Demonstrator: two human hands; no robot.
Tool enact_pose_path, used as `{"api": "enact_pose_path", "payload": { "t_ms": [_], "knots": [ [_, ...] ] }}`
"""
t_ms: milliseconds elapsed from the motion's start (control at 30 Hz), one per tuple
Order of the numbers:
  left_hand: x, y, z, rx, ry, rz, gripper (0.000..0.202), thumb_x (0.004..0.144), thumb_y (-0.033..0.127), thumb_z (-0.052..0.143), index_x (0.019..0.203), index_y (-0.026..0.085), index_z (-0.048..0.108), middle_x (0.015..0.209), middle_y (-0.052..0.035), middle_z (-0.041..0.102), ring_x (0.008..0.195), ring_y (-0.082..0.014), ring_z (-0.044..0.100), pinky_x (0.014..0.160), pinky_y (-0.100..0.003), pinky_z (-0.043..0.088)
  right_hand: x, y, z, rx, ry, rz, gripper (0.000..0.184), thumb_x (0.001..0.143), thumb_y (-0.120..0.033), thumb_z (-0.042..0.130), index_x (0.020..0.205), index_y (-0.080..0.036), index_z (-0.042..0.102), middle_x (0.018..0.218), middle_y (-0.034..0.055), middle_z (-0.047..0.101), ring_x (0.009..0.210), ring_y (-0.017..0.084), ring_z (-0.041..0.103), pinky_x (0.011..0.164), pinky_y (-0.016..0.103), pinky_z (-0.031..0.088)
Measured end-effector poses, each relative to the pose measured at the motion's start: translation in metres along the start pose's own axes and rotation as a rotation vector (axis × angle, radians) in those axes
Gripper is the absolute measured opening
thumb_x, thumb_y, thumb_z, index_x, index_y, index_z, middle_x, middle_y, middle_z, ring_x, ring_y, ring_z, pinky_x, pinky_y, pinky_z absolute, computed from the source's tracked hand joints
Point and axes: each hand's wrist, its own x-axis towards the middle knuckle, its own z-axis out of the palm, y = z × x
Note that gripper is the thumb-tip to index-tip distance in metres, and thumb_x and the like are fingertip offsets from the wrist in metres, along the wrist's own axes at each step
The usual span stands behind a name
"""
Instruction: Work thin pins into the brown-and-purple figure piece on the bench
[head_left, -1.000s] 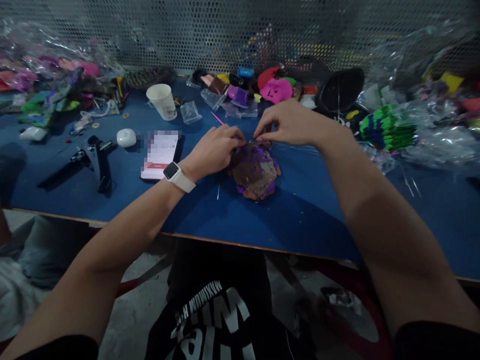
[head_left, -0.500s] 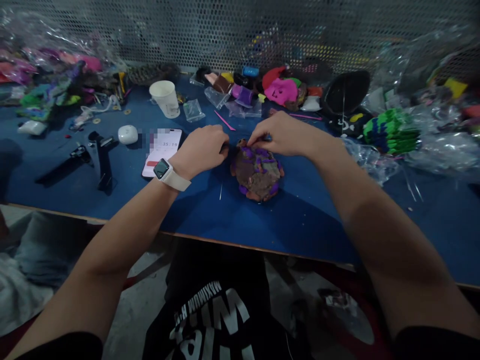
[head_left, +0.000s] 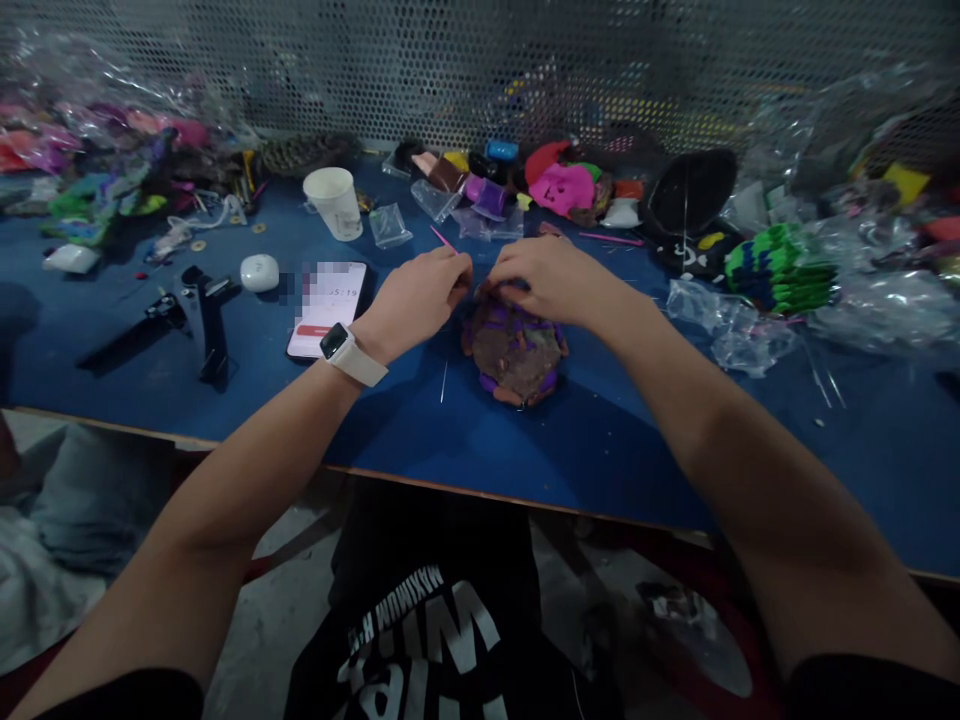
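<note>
A round brown clay model [head_left: 517,360] with purple and orange-brown pieces on its face and round its edge lies flat on the blue table [head_left: 450,440]. My right hand [head_left: 547,278] reaches over its upper left edge, fingers bent and pinched together at the rim; whatever is between the fingertips is hidden. Just left of that edge, my left hand [head_left: 416,300] hovers with its fingers curled and the thumb against the index finger. Anything in the left pinch is too small to make out. A thin needle-like stick [head_left: 444,382] lies left of the model.
Left of my hands are a phone [head_left: 326,310], a white earbud case [head_left: 259,272], a black folding stand [head_left: 199,325] and a paper cup [head_left: 334,203]. Clay figures, including a pink one [head_left: 564,185], and plastic bags [head_left: 739,325] line the back and right.
My left hand has moved slightly right, closer to the model's edge. My right hand has shifted a little left and down, covering more of the rim.
</note>
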Motion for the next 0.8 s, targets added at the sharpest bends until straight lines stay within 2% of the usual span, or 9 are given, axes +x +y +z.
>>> {"api": "enact_pose_path", "payload": {
  "t_ms": [67,200,333,500,667,800],
  "knots": [
    [0.003,-0.001,0.001,-0.081,0.027,-0.003,0.02,0.109,0.019,0.058,0.118,0.019,0.076,0.119,-0.0141,0.078,0.113,-0.0327,0.074,0.101,-0.046,0.059,0.0,-0.003,0.0,0.006,0.016,0.011,0.024,0.101,-0.028,0.066,0.114,-0.027,0.086,0.119,0.0107,0.081,0.113,0.037,0.071,0.096,0.049,0.051],
    [0.009,-0.004,0.003,-0.274,0.111,-0.012,0.018,0.113,0.032,0.061,0.114,0.019,0.074,0.111,-0.0114,0.081,0.106,-0.0272,0.074,0.093,-0.039,0.059,-0.002,-0.015,-0.002,0.074,0.121,0.066,0.03,0.102,-0.035,0.069,0.128,-0.029,0.082,0.125,0.0119,0.08,0.117,0.039,0.071,0.102,0.053,0.051],
    [0.013,-0.006,0.007,-0.479,0.189,-0.009,0.037,0.115,0.054,0.06,0.101,0.021,0.072,0.095,-0.0091,0.078,0.093,-0.0227,0.07,0.079,-0.035,0.055,-0.003,-0.021,0.004,0.129,0.25,0.075,0.031,0.104,-0.044,0.072,0.131,-0.03,0.078,0.125,0.0104,0.08,0.111,0.035,0.073,0.1,0.051,0.055],
    [0.016,-0.002,0.014,-0.719,0.234,0.072,0.059,0.106,0.076,0.066,0.081,0.022,0.066,0.07,-0.0031,0.063,0.073,-0.0183,0.061,0.065,-0.032,0.044,-0.002,-0.011,0.019,0.156,0.465,-0.079,0.027,0.109,-0.047,0.068,0.126,-0.028,0.078,0.114,0.008,0.08,0.1,0.031,0.074,0.093,0.048,0.059],
    [0.016,-0.002,0.015,-0.686,0.219,0.087,0.064,0.107,0.078,0.061,0.075,0.022,0.064,0.068,-0.0023,0.058,0.071,-0.0184,0.057,0.067,-0.033,0.043,-0.001,-0.003,0.023,0.107,0.5,-0.061,0.02,0.111,-0.041,0.065,0.112,-0.027,0.079,0.104,0.0072,0.079,0.097,0.03,0.074,0.091,0.047,0.059],
    [0.014,-0.005,0.02,-0.484,0.256,0.051,0.056,0.11,0.07,0.061,0.08,0.023,0.065,0.082,-0.0071,0.066,0.086,-0.0247,0.064,0.083,-0.038,0.052,0.0,-0.003,0.024,0.085,0.478,-0.015,0.021,0.112,-0.038,0.063,0.114,-0.025,0.08,0.107,0.0098,0.079,0.101,0.032,0.074,0.093,0.048,0.059]
  ]
}}
